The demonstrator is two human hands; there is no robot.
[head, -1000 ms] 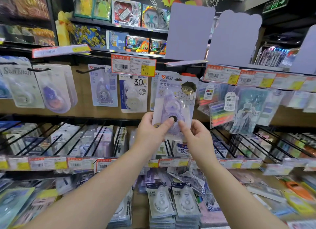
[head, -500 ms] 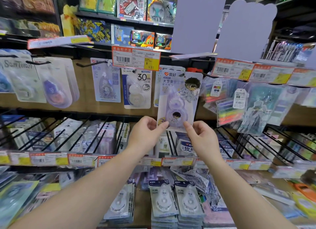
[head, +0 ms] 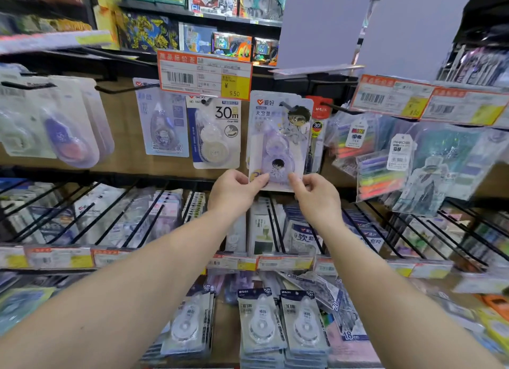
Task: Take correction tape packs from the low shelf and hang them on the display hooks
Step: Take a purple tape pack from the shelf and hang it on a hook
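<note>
item: our left hand point(head: 232, 193) and right hand point(head: 316, 196) pinch the bottom corners of a purple correction tape pack point(head: 279, 140), upright at its hook point(head: 286, 105), beside the 30m pack point(head: 216, 133); price tag point(head: 205, 74) above-left; more packs on the low shelf point(head: 281, 324).

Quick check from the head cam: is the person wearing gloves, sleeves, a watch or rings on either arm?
No. The left hand and right hand are bare, without gloves, and both forearms are uncovered as far as the frame shows. No watch, bracelet or ring is visible.
</note>
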